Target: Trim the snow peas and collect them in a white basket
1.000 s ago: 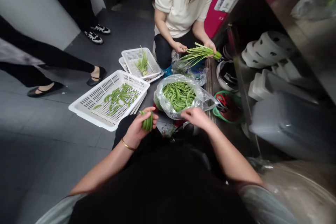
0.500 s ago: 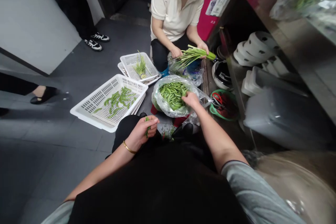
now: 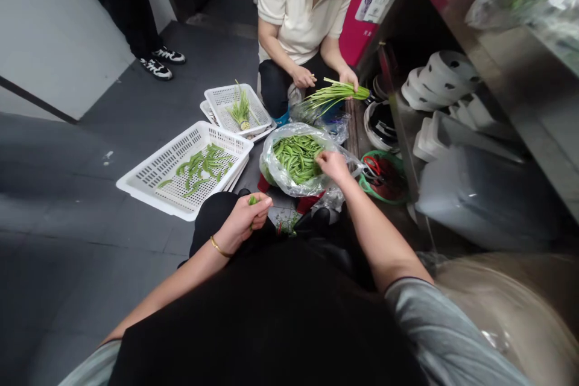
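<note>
My left hand point(image 3: 246, 217) is closed around a few green pea pods point(image 3: 252, 199), whose ends stick out above the fingers. It is held over my left knee. My right hand point(image 3: 333, 167) is at the right side of an open clear plastic bag point(image 3: 289, 187) full of pea pods point(image 3: 296, 160). Its fingertips are pinched together against the pods at the rim; what they hold, if anything, is too small to make out. Left of the bag, a white perforated basket point(image 3: 145, 179) contains loose pea pods point(image 3: 203, 166) spread on its bottom.
Opposite me a person point(image 3: 294, 18) holds a bunch of long green stems point(image 3: 337, 93). Behind the large basket sits a smaller white basket point(image 3: 217, 96) with a green bundle. A green basket point(image 3: 384, 194) with red-handled scissors point(image 3: 371, 166) lies right, beside a metal shelf point(image 3: 409, 157).
My right hand has shifted slightly within the bag's right side. The co-worker's one hand has drawn off the stems. My view has tilted a little.
</note>
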`<state>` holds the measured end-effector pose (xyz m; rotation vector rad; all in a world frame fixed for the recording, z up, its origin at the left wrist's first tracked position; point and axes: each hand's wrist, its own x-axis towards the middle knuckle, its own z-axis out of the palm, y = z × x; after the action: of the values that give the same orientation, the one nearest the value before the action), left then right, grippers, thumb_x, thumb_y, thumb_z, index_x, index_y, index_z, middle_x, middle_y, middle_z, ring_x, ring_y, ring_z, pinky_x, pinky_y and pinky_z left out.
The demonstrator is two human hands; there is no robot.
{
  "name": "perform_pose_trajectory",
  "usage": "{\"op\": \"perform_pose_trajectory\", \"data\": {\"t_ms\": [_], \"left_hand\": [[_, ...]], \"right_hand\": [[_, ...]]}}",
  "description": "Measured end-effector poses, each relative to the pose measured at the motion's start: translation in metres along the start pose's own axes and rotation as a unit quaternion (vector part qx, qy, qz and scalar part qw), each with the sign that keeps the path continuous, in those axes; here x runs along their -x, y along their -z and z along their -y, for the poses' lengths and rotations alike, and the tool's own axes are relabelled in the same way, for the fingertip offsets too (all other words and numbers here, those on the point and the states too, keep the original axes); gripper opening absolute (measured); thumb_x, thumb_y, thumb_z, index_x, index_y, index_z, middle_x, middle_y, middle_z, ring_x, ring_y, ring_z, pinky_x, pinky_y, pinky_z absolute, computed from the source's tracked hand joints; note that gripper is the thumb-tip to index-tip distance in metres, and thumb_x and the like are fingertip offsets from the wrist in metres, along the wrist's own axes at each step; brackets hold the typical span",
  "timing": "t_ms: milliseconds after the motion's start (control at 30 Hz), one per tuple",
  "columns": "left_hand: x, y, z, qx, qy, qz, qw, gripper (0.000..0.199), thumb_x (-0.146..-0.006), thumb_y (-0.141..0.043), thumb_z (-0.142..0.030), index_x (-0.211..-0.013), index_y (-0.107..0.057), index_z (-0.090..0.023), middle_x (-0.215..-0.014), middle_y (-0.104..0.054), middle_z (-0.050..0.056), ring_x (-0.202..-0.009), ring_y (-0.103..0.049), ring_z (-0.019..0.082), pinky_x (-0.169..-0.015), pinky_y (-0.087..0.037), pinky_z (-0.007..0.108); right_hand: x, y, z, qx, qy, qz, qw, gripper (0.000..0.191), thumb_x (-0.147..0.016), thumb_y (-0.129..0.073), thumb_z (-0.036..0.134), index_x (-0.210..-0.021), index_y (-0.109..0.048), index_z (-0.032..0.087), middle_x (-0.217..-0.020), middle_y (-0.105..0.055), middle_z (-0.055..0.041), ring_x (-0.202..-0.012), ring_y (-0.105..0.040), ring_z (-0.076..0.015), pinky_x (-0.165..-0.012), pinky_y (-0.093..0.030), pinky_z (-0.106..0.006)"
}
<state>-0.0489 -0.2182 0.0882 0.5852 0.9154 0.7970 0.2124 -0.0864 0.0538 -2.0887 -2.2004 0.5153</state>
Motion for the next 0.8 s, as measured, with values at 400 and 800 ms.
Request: {"op": "perform_pose_trajectory", "data": {"t_ms": [400,800], "left_hand": [[-0.013,-0.003,-0.001,-0.045,-0.007,-0.041,0.998,0.035,-0.068,-0.075,-0.036,-0.089,-0.064,-0.012,-0.051,-0.042,-0.007,-0.038,-0.032,0.003,-0.037,-0.021,0.017],[-0.004,-0.011,-0.007,-0.064,0.032,0.088,0.994,0.028,-0.067,-0.076,-0.035,-0.073,-0.060,-0.011,-0.041,-0.043,-0.006,-0.034,-0.033,0.004,-0.035,-0.021,0.017]], "right_hand": [[0.028,0.007,0.024,-0.124,0.031,0.042,0.991,0.016,-0.080,-0.061,0.030,-0.086,-0.064,0.015,-0.086,-0.066,-0.0040,-0.075,-0.060,-0.0135,-0.067,-0.044,-0.022],[0.117,0.009,0.074,-0.544,0.131,0.099,0.823,0.025,-0.077,-0.065,0.041,-0.084,-0.061,0.016,-0.062,-0.058,0.0018,-0.052,-0.052,-0.0103,-0.051,-0.041,-0.022]]}}
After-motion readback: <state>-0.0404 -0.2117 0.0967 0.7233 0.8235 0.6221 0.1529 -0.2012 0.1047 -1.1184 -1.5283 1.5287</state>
